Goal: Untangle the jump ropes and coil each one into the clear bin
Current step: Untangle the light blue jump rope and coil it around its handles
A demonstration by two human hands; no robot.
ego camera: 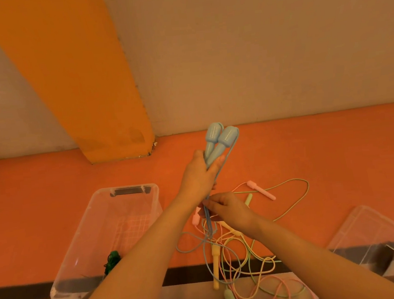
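Clear bin (133,190) sitting lower left, holding a green rope (112,264), left hand (198,175) gripping two blue handles (219,142) at centre, right hand (230,209) pinching the blue cord (208,220), tangled ropes (243,252) lying below, second clear container (374,231) sitting lower right

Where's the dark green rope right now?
In the head view, the dark green rope lies inside the clear bin at lower left, near its front wall, beside the left forearm.

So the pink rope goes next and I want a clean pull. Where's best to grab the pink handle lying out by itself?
Take the pink handle by its long slim shaft, from above and the right: it lies flat on the orange surface, apart from the tangled ropes.
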